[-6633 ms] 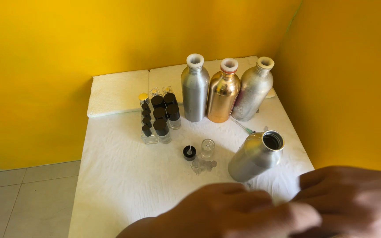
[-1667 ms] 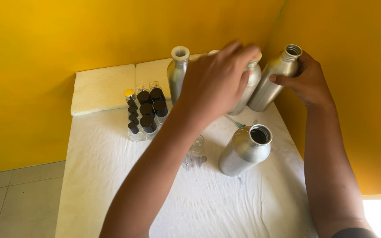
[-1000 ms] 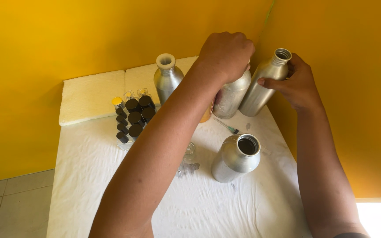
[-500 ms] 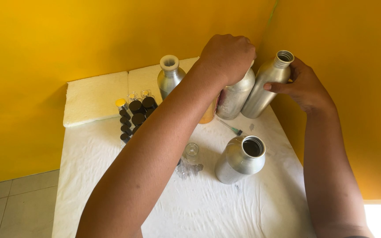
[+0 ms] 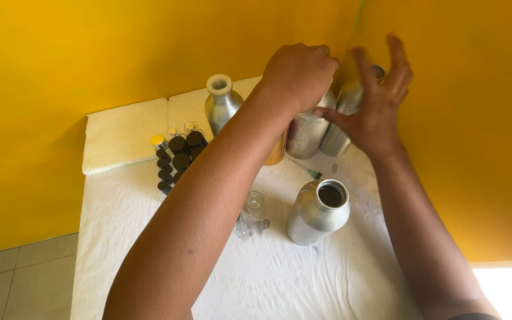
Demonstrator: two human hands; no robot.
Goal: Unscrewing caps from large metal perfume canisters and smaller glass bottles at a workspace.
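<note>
My left hand [image 5: 299, 76] is closed in a fist over the top of a silver metal bottle [image 5: 306, 135] at the back of the table, hiding its neck. My right hand [image 5: 372, 105] is blurred, fingers spread, just in front of the rightmost silver bottle [image 5: 347, 106] with an open mouth. A gold bottle [image 5: 277, 152] shows only as a sliver behind my left forearm. Another silver bottle with a white cap [image 5: 221, 105] stands to the left.
An open silver bottle [image 5: 317, 212] stands on the white cloth [image 5: 120, 237] near the middle. A small glass vial [image 5: 254, 202] sits beside it. Several black-capped vials [image 5: 176, 157] cluster at the left. White foam pads [image 5: 124, 134] lie against the yellow wall.
My right hand has let go of the rightmost bottle and spread its fingers. My left hand stays clenched on the middle bottle's top. The view shifted slightly.
</note>
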